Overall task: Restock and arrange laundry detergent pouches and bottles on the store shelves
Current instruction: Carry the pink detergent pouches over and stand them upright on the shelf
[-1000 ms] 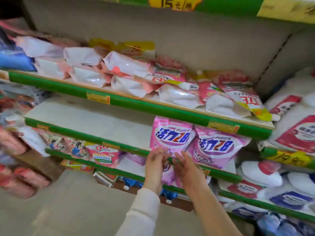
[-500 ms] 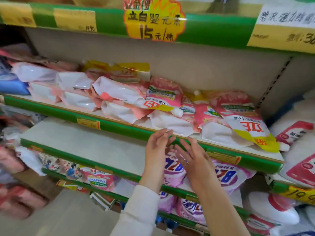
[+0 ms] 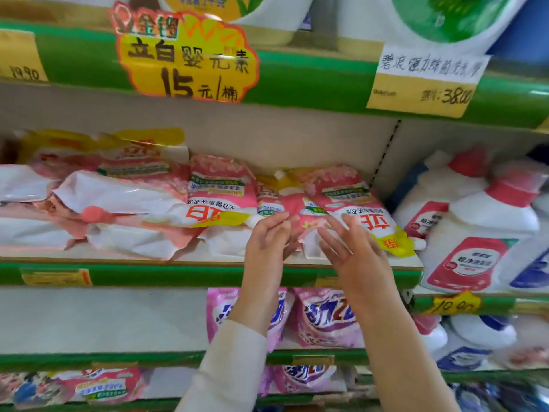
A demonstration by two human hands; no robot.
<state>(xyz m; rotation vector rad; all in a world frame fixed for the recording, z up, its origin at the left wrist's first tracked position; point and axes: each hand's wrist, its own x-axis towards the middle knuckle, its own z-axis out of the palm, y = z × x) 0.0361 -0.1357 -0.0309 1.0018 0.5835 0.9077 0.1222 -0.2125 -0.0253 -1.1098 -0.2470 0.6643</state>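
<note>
Left hand (image 3: 269, 243) and right hand (image 3: 355, 254), fingers straight and empty, frame the slumped pink pouch (image 3: 297, 208) (probably to straighten it).

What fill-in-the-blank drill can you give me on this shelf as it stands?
1. The left hand and the right hand are both ____, not shut.
2. The yellow starburst paper price sign reads ____ yuan.
3. The white plastic detergent bottles stand to the ____ of the pink plastic detergent pouches.
Missing: open; 15; right.
</note>
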